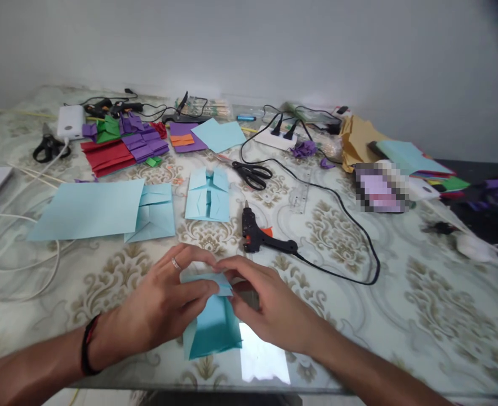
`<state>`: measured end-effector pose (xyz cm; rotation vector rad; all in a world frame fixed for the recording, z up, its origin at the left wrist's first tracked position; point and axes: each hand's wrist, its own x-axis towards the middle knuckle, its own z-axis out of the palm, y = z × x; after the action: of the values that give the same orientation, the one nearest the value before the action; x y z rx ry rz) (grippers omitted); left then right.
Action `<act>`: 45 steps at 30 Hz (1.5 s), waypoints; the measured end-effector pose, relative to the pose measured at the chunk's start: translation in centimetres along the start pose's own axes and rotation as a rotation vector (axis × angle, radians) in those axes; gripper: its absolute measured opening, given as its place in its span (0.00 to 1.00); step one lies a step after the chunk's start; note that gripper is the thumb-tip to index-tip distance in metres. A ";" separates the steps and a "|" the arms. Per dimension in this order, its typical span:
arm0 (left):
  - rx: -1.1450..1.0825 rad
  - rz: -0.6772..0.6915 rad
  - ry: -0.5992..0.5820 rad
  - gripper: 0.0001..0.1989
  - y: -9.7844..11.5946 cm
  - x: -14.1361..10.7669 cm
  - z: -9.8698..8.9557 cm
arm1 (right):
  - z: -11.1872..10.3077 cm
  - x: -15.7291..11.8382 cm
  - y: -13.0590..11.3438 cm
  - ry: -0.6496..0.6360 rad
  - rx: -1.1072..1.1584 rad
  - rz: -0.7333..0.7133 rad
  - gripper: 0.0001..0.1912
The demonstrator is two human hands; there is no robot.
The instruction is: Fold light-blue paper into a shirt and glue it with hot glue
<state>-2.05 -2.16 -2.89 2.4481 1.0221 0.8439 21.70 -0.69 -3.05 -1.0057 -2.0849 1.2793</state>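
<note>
Between my hands is a folded sheet of light blue paper (pixel 217 327), low at the table's front, with its upper edge bent over as a flap. My left hand (pixel 168 296) pinches that flap from the left, thumb on top. From the right, my right hand (pixel 266 299) has its fingers curled at the flap's other end; its fingertips are partly hidden. Beyond my hands lie a folded blue paper piece (pixel 208 197) and a black hot glue gun (pixel 257 234). To the left, a flat blue sheet (pixel 92 210) overlaps another folded blue piece (pixel 158 211).
Black-handled scissors (pixel 253 173) lie past the glue gun, whose cord loops right to a white power strip (pixel 276 137). Purple and red folded papers (pixel 126 146) sit back left, near more scissors (pixel 50 148). White cable (pixel 21 217) coils at left; a blurred-out phone (pixel 379 189) is at right.
</note>
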 end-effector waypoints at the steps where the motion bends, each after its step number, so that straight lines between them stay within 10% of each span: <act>1: -0.004 0.010 -0.015 0.12 0.0 0.0 0.0 | 0.0 0.0 0.0 0.000 -0.005 0.003 0.25; 20: -0.022 0.024 -0.050 0.15 -0.8 -0.5 0.6 | -0.9 -0.3 -0.2 -0.096 0.104 0.013 0.20; 28: 0.054 -0.009 -0.085 0.13 -1.0 -0.8 0.9 | -5.4 -0.2 1.4 0.270 -0.522 -0.047 0.17; 32: 0.065 -0.028 -0.088 0.12 -1.0 -0.6 0.8 | -7.2 -0.1 3.9 0.208 -0.760 0.100 0.25; 45: 0.001 -0.061 -0.155 0.12 -1.4 -0.2 0.5 | -8.1 0.7 3.0 0.241 -0.486 0.160 0.15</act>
<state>-2.55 -1.43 -4.10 2.4269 1.0338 0.6230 28.09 5.05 -2.17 -1.4773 -2.2004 0.6781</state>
